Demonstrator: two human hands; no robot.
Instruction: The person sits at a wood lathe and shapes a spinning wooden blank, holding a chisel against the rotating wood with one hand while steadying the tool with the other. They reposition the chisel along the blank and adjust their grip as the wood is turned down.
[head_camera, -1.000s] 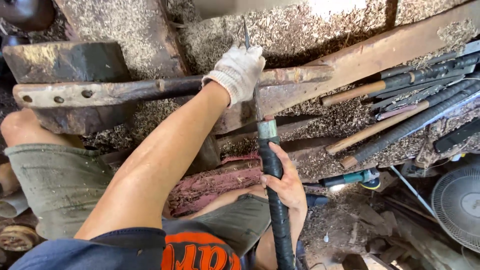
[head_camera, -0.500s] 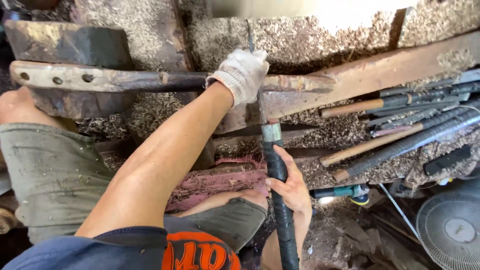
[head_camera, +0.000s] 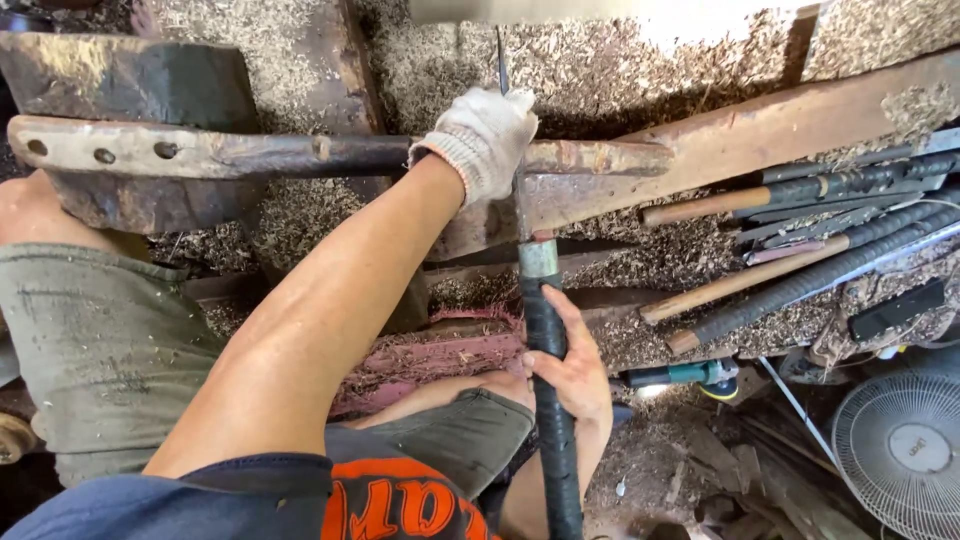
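Observation:
My left hand (head_camera: 487, 140), in a white knit glove, presses down on a long reddish wooden piece (head_camera: 700, 145) where a thin metal blade (head_camera: 502, 70) of a long tool crosses it. My bare right hand (head_camera: 568, 370) grips that tool's black tape-wrapped handle (head_camera: 548, 400), just below a grey metal collar (head_camera: 538, 258). The handle runs down between my knees. A dark round wooden bar (head_camera: 300, 155) with a pale flat end lies across a wooden block (head_camera: 130, 85) to the left.
Several long-handled tools (head_camera: 800, 240) lie in a pile at the right. A teal power tool (head_camera: 690, 376) rests on the floor below them, and a white fan (head_camera: 905, 450) stands at the bottom right. Wood shavings cover everything.
The view has shifted slightly, so the work sits lower and further right in frame. Both hands keep the same hold on the wood and the handle.

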